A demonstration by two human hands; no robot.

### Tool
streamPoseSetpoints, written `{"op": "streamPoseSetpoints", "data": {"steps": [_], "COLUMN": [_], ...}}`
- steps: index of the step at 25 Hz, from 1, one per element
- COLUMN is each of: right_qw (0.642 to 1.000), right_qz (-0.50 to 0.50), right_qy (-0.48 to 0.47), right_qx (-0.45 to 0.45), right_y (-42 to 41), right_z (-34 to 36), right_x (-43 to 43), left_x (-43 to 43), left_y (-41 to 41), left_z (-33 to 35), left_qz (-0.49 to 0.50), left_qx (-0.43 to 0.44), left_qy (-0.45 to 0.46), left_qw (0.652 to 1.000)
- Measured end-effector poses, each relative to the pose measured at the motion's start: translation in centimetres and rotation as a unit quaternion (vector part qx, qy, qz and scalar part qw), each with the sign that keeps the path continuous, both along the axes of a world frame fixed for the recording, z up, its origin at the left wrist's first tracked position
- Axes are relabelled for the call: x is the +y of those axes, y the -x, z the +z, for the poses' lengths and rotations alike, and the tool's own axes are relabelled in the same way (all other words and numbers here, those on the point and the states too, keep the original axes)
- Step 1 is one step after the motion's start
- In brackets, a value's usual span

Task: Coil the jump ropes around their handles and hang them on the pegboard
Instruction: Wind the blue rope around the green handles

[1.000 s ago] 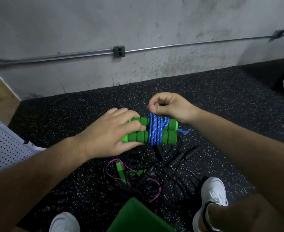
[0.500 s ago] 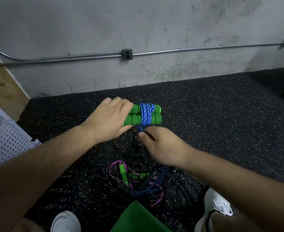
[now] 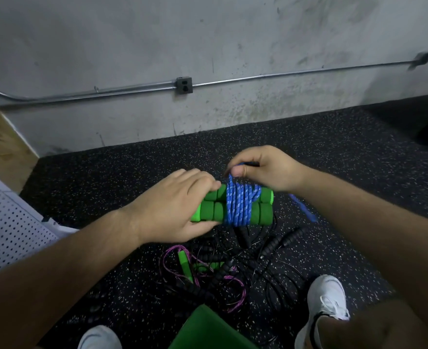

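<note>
Pinching the blue rope [image 3: 240, 205] between thumb and curled fingers, the right hand [image 3: 263, 170] sits just above the far side of the coil. The left hand [image 3: 172, 210] wraps round the left end of the two green handles [image 3: 208, 212], which are held side by side above the floor [image 3: 107, 177], long axis running left to right between the hands. The rope crosses that axis, so the next turn likely passes over the top and down the near side. A short loose tail [image 3: 303, 207] hangs under the right wrist. The pegboard [image 3: 11, 222] lies leftward, nearer the left hand; other ropes [image 3: 233, 268] lie tangled below.
</note>
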State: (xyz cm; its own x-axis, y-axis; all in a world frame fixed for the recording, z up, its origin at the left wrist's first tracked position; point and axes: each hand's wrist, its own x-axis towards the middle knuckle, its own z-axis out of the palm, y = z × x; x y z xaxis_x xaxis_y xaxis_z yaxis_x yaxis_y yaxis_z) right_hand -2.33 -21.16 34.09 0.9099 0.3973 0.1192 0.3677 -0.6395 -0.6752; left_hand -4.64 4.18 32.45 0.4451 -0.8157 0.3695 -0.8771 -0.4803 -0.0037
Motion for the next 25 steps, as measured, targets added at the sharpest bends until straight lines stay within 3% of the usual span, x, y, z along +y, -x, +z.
{"op": "streamPoseSetpoints", "data": {"steps": [3,4,7,8,10,12,17,19,21,25], "right_qw": [0.975,0.971,0.978,0.976,0.979,0.99,0.991,0.988,0.986,0.997], "right_qz": [-0.005,0.0,-0.014,-0.007,-0.015,-0.038,0.017,0.015,-0.007,-0.03], "right_qy": [-0.181,-0.18,-0.053,-0.063,-0.081,-0.028,0.114,0.153,0.157,0.071], "right_qx": [0.127,0.159,0.2,0.21,0.188,0.131,0.065,-0.011,-0.061,0.002], "right_y": [0.7,1.8,5.2,5.9,6.8,7.1,7.2,6.6,5.3,1.1], "right_z": [-1.5,-1.9,-4.4,-5.2,-5.6,-4.1,2.3,3.6,4.2,2.1], "right_x": [0.3,1.0,4.7,6.1,8.3,9.0,5.9,4.8,3.6,0.8], "left_x": [0.3,0.3,0.6,0.9,1.5,2.1,2.7,2.3,1.5,0.0], "left_y": [0.7,0.5,-0.7,-1.3,-2.5,-3.1,-3.6,-3.1,-2.2,0.0], "left_z": [1.1,1.4,1.5,1.4,0.8,0.2,-0.5,-0.9,-1.0,-0.1], "left_qz": [0.016,0.026,0.078,0.096,0.12,0.135,0.127,0.109,0.074,0.014], "left_qx": [0.023,0.016,-0.036,-0.054,-0.077,-0.072,-0.051,-0.034,-0.014,0.086], "left_qy": [0.03,0.036,0.012,-0.015,-0.071,-0.09,-0.11,-0.112,-0.106,-0.028], "left_qw": [0.999,0.999,0.996,0.994,0.987,0.984,0.984,0.987,0.991,0.996]}}
